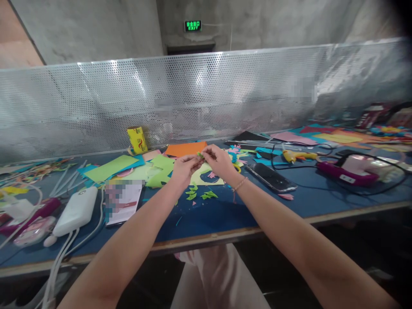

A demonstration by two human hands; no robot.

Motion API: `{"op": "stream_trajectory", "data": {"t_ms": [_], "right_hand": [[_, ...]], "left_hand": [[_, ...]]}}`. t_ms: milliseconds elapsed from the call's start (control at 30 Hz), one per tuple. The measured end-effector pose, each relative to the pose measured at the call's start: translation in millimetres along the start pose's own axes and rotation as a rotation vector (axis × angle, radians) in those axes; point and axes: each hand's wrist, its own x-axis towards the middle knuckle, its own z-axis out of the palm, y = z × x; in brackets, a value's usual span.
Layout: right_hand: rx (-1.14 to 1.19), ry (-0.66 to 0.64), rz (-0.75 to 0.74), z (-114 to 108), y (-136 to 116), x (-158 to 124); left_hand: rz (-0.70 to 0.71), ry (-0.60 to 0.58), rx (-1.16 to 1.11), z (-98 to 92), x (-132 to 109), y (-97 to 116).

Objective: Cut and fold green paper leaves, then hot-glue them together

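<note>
Over the middle of the blue table, my left hand (187,168) and my right hand (219,161) meet with fingertips pinched together. A small green paper piece (200,155) is held between them, mostly hidden by the fingers. Just below, cut green paper pieces (209,195) lie on the table in two loose clusters. Behind and left of my hands are light green paper sheets (162,162) and an orange sheet (186,149). A pale yellow sheet with a dark round hole lies partly under my right hand.
On the left sit a white power bank (77,210) with cables and a phone (125,201) with a lit screen. To the right are a dark phone (271,177), a yellow glue gun (298,156) and a purple power strip (347,171). A perforated metal panel (199,98) stands behind.
</note>
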Motion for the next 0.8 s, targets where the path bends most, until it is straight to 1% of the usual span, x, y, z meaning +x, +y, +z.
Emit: {"op": "stream_trajectory", "data": {"t_ms": [133,200,267,367,433,567,800], "right_hand": [[0.208,-0.023,0.067,1.0,1.8,-1.2],[0.296,-0.059,0.093,0.2,1.2,-1.4],[0.335,-0.109,0.098,-1.0,0.5,-1.2],[0.347,-0.172,0.083,-2.6,1.1,-0.9],[0.373,-0.186,0.091,-3.1,3.1,-0.5],[0.364,-0.162,0.103,-3.1,7.2,1.2],[0.287,-0.143,0.092,-3.6,6.1,3.3]], "left_hand": [[-0.012,0.020,-0.015,0.9,0.4,0.4],[-0.009,0.026,-0.020,1.0,0.6,0.3],[-0.007,0.027,-0.021,0.7,0.8,0.1],[-0.016,0.024,-0.029,-0.6,1.7,-0.3],[-0.029,0.014,-0.041,-1.5,2.2,-0.6],[-0.059,-0.021,-0.048,-2.0,2.1,-0.7],[-0.061,-0.021,-0.030,1.6,-1.0,0.9]]}}
